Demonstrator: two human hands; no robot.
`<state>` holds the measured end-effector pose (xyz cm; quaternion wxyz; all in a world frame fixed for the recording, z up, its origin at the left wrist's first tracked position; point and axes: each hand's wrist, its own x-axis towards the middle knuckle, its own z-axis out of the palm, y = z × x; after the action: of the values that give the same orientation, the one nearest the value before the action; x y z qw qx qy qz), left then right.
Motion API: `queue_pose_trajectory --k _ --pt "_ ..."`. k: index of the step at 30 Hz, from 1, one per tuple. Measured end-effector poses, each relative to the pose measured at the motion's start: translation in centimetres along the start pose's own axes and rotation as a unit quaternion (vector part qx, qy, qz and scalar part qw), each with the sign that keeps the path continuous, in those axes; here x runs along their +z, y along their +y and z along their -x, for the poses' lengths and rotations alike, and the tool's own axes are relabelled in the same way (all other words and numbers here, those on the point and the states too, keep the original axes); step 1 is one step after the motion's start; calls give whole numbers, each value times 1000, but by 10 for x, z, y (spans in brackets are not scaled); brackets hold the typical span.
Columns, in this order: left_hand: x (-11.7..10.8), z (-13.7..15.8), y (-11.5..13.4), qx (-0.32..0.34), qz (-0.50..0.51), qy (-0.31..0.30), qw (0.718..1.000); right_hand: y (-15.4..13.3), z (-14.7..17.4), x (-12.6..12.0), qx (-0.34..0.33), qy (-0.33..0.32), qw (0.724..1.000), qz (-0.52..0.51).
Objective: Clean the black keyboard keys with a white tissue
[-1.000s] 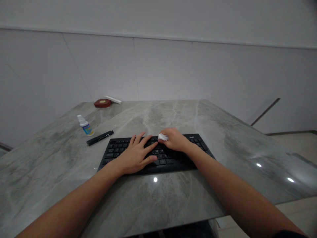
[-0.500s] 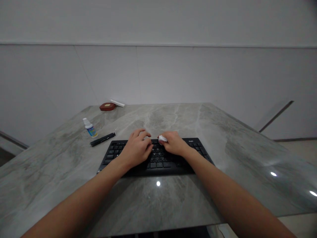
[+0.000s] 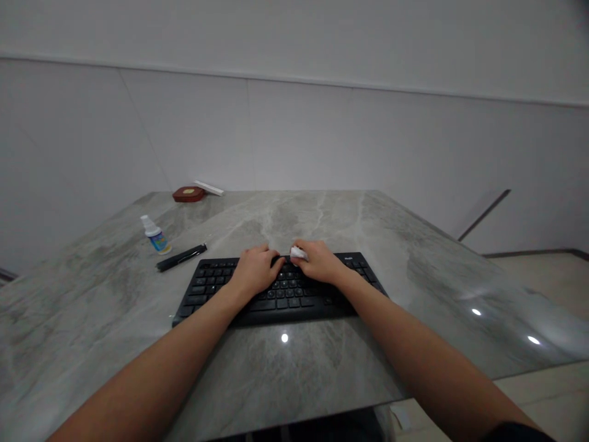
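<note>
Left hand (image 3: 254,270) curls at the far edge of the keyboard (image 3: 288,294), clamped or not, can't tell; a second ago it was spread over the keys! The keyboard lies under both hands, long axis left-to-right. Far edge, mid-keyboard: white wad (image 3: 298,253), pinched in the nearer right hand's grip (image 3: 321,263).

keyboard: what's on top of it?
Over the keyboard: the left hand, and the right hand pinching a crumpled white wad. Middle keys show between them. Keys beneath hands and wrists are covered; whether anything else lies there can't be told.
</note>
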<state>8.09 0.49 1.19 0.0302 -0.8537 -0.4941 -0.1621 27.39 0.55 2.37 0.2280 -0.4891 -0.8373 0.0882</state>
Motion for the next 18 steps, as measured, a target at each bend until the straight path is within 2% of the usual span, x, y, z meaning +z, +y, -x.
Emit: queue_pose_trajectory --k 2,5,12,18 --pt "-4 5 3 7 -22 18 1000 0 0 0 -16 1 1000 -17" --pt "-10 11 3 54 -42 38 997 -1 1 0 -29 -4 999 -24" --pt "-16 15 -6 166 -8 44 985 -4 1 0 -45 8 999 -20" --pt "-14 15 -11 154 8 7 988 -6 1 0 -47 -4 999 -6"
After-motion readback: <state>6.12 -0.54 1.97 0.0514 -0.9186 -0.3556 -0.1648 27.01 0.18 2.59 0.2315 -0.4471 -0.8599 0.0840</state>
